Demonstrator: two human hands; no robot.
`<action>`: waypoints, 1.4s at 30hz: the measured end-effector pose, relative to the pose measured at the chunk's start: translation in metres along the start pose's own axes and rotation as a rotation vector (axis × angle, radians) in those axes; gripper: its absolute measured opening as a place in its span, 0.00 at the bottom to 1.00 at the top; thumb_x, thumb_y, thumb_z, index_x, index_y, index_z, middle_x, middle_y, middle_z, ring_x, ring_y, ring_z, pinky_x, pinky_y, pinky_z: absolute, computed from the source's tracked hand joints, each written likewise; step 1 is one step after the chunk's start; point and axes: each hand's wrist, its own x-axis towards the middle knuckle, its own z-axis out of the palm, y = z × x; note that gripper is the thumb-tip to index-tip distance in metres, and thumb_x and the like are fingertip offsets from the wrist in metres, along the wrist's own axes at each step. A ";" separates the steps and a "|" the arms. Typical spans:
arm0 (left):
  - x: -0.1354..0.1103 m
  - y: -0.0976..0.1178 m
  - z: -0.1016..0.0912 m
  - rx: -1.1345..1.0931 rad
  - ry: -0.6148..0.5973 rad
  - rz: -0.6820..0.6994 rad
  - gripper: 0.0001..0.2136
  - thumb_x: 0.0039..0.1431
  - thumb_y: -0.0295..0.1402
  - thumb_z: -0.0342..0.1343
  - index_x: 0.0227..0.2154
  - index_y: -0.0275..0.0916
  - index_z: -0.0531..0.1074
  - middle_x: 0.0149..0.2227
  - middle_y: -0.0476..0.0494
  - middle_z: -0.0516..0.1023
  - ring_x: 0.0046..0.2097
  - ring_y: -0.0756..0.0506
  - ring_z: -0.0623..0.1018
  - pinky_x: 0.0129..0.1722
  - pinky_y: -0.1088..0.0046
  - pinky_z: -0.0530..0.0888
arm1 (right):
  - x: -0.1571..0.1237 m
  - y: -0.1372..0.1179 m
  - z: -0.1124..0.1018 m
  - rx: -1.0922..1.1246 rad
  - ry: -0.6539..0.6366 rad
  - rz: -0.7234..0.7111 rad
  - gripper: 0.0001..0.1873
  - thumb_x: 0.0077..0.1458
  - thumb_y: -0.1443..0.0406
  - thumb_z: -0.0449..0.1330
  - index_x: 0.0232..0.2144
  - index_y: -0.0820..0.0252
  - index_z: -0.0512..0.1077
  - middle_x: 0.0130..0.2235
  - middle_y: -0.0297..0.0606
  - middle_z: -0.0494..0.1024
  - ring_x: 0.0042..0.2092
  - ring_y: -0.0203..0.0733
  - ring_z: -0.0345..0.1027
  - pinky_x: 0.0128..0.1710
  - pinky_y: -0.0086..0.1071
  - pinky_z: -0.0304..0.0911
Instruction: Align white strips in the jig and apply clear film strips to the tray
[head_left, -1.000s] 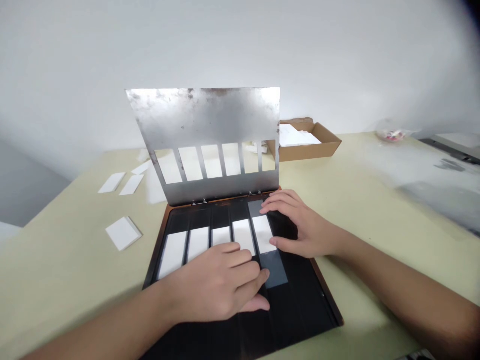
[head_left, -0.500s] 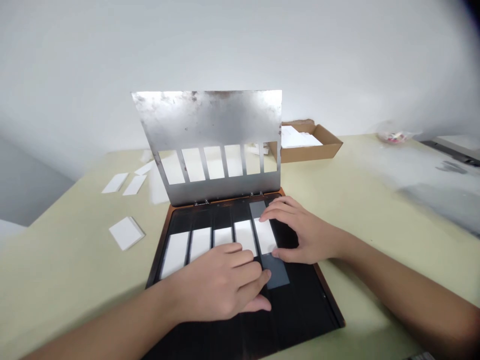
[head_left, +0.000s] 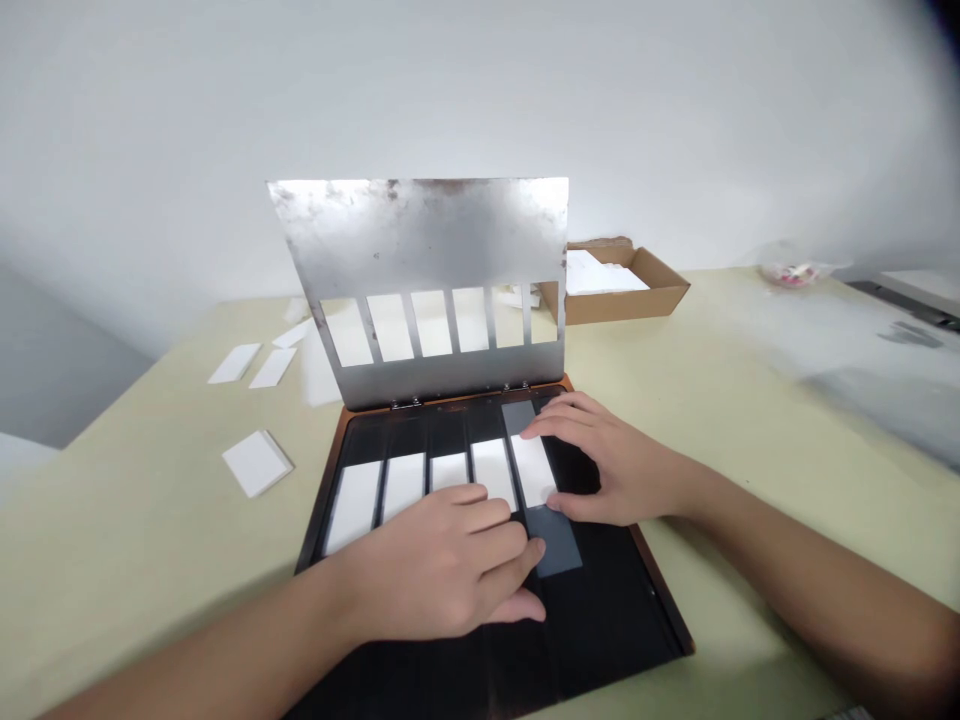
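Note:
A shallow black jig [head_left: 615,620] with an orange-brown rim lies in front of me, its hinged metal lid [head_left: 450,230] raised. Several white cards [head_left: 356,500] sit side by side in its channels. At the right, another white card [head_left: 534,470] lies on a dark grey strip [head_left: 555,542]. My right hand [head_left: 615,460] spans that card, fingertips at its far edge and thumb at its near corner. Fingers curled together, my left hand [head_left: 457,570] rests over the middle of the jig, its index fingertip at the grey strip's left edge. Whatever lies beneath its curled fingers is hidden.
Left of the jig are a small stack of white cards [head_left: 256,463] and several loose white cards [head_left: 234,364]. Behind to the right, a cardboard box [head_left: 637,302] holds more white pieces. A clear plastic bag [head_left: 796,270] lies farther right, on the pale yellow table [head_left: 720,350].
The whole view shifts slightly to the right. Both hands keep their places on the jig, and the cards look unmoved within it.

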 end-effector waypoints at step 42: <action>0.002 0.001 -0.003 -0.005 0.006 -0.007 0.17 0.69 0.43 0.61 0.46 0.31 0.78 0.29 0.48 0.73 0.30 0.47 0.71 0.30 0.68 0.66 | 0.001 -0.003 0.000 -0.051 0.006 -0.023 0.25 0.56 0.56 0.69 0.55 0.55 0.74 0.56 0.42 0.77 0.58 0.52 0.65 0.61 0.49 0.62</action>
